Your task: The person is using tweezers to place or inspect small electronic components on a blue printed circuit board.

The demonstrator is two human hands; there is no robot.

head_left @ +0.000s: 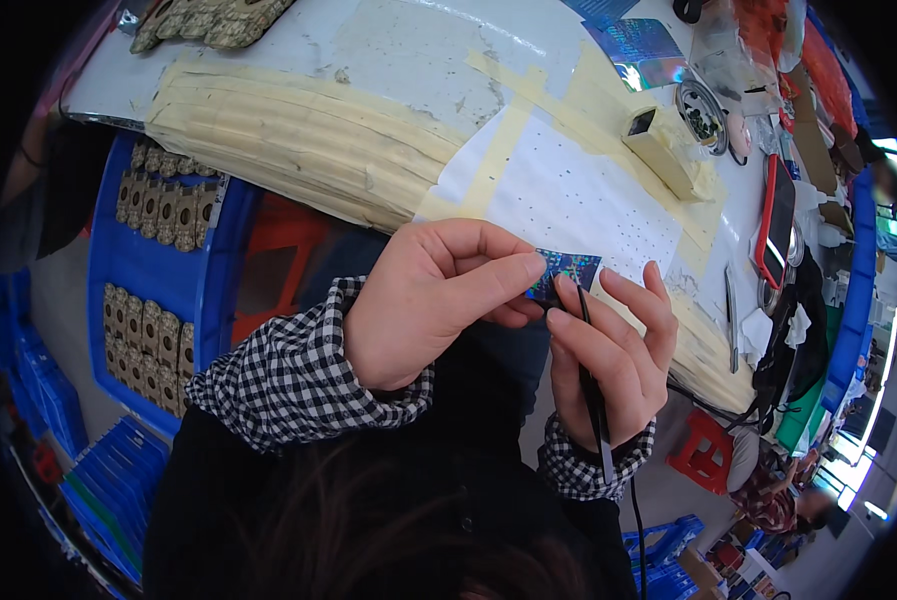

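Note:
My left hand (418,300) pinches the left edge of a small, shiny blue holographic sheet (574,266) between thumb and forefinger. My right hand (613,365) is at the sheet's right side, its thumb and forefinger closed together at the edge. A pair of dark tweezers (595,405) lies through the right hand, with its far end pointing back toward the wrist. Whether the tweezers' tips touch the sheet I cannot tell. Just beyond both hands, a white paper (578,190) with many tiny dark specks is taped to the worktable (398,50).
Padded tape covers the table's front edge (298,140). At right are a tape-wrapped block (668,155), a round dish (703,118), a red-edged phone (776,220) and metal tweezers (731,320). A blue tray (213,290) of camouflage-patterned parts stands left; a red stool (703,450) stands lower right.

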